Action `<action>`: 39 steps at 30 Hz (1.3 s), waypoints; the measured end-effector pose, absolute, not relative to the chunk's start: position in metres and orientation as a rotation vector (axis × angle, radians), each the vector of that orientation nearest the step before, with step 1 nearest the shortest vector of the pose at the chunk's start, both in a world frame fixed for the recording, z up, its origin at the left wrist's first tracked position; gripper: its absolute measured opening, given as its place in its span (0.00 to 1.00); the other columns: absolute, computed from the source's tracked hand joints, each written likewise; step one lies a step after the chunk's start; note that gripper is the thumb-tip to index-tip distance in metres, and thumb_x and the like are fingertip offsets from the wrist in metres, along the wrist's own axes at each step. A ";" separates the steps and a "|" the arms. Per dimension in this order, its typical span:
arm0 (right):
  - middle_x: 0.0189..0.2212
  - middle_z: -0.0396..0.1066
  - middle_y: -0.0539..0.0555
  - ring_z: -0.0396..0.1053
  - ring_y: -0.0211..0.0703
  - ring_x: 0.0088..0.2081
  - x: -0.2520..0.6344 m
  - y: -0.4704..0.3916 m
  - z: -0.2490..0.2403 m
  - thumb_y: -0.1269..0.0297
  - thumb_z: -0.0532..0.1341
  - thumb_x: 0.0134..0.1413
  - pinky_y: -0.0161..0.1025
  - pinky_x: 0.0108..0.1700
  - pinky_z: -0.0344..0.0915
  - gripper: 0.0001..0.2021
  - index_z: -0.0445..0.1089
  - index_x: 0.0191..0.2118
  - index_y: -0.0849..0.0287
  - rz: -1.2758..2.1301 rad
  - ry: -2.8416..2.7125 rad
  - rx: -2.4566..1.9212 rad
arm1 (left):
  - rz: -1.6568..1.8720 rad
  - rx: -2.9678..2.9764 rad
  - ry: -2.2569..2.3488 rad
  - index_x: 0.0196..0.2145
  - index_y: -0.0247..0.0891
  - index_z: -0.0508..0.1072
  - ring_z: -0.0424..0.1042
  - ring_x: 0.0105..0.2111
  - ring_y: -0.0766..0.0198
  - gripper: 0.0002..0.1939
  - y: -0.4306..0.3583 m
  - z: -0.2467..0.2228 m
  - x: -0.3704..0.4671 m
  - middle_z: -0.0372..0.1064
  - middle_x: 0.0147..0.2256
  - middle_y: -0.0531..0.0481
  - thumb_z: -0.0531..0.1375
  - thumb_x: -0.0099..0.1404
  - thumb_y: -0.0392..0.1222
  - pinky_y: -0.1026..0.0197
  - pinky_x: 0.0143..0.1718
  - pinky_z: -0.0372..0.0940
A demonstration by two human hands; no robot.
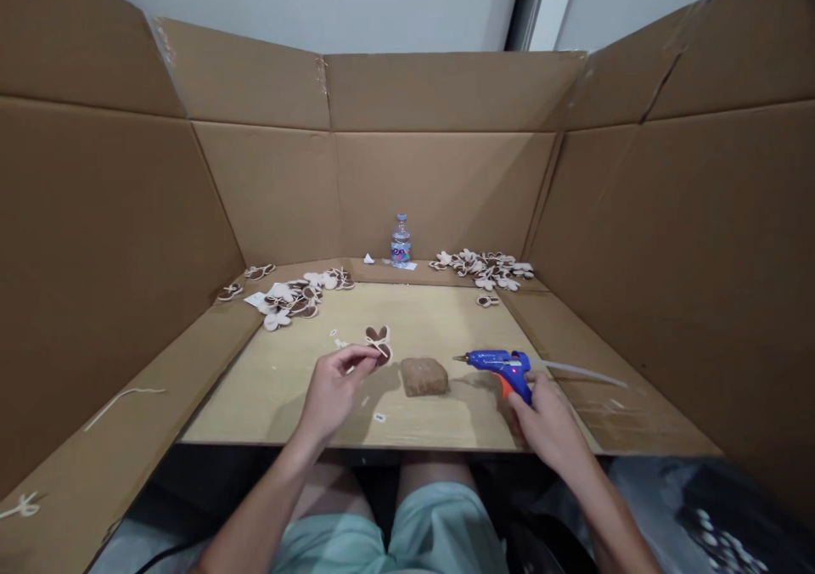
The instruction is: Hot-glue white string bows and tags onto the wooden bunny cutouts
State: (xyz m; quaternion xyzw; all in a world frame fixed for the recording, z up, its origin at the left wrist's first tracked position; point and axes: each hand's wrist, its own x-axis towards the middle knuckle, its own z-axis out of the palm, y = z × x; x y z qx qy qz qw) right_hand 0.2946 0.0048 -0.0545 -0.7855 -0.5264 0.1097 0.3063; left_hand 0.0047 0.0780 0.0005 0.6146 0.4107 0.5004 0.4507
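Note:
Between the thumb and fingers of my left hand point(337, 385) is a small brown bunny-shaped felt piece point(378, 341) with a pale edge and a cord bow across it. My right hand point(546, 417) is wrapped around the handle of a blue hot glue gun point(500, 362) with an orange trigger. Its nozzle points left, and a long clear glue stick point(582, 372) sticks out of the back. A brown block point(424, 377) lies on the board between my hands, below the nozzle's level and apart from it.
Piles of bunny-shaped pieces lie at the back left point(296, 298) and back right point(487, 267). A water bottle point(401, 243) stands at the back. Cardboard walls point(446, 183) enclose the board point(306, 425). A loose cord point(124, 397) lies on the left, with paper scraps point(379, 418) near the front.

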 end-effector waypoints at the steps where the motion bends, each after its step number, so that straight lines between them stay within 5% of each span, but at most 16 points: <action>1: 0.35 0.75 0.64 0.73 0.53 0.38 0.291 0.002 -0.050 0.59 0.50 0.51 0.42 0.38 0.66 0.19 0.63 0.46 0.65 0.258 -1.400 -2.045 | 1.225 1.527 1.018 0.32 0.37 0.79 0.75 0.38 0.60 0.07 0.071 -0.001 0.004 0.78 0.36 0.46 0.63 0.58 0.41 0.62 0.42 0.68; 4: 0.36 0.75 0.62 0.73 0.53 0.38 0.277 -0.007 -0.038 0.58 0.50 0.51 0.42 0.39 0.66 0.21 0.63 0.48 0.65 0.208 -1.447 -1.942 | 1.202 1.553 1.033 0.37 0.39 0.80 0.74 0.43 0.59 0.08 0.054 -0.004 0.003 0.78 0.40 0.46 0.61 0.61 0.41 0.62 0.46 0.67; 11: 0.21 0.68 0.48 0.65 0.42 0.23 0.237 -0.030 -0.018 0.49 0.56 0.56 0.34 0.26 0.61 0.22 0.64 0.48 0.62 0.366 -1.555 -1.721 | 1.211 1.542 0.997 0.38 0.40 0.80 0.73 0.45 0.59 0.09 0.036 -0.013 0.004 0.75 0.42 0.45 0.62 0.60 0.40 0.62 0.44 0.69; 39: 0.23 0.70 0.50 0.64 0.39 0.22 0.224 -0.040 -0.018 0.53 0.55 0.60 0.31 0.25 0.59 0.18 0.69 0.46 0.63 0.261 -1.676 -1.648 | 1.067 1.409 0.928 0.39 0.39 0.79 0.76 0.44 0.55 0.11 0.020 -0.003 -0.003 0.78 0.41 0.44 0.65 0.57 0.41 0.54 0.48 0.70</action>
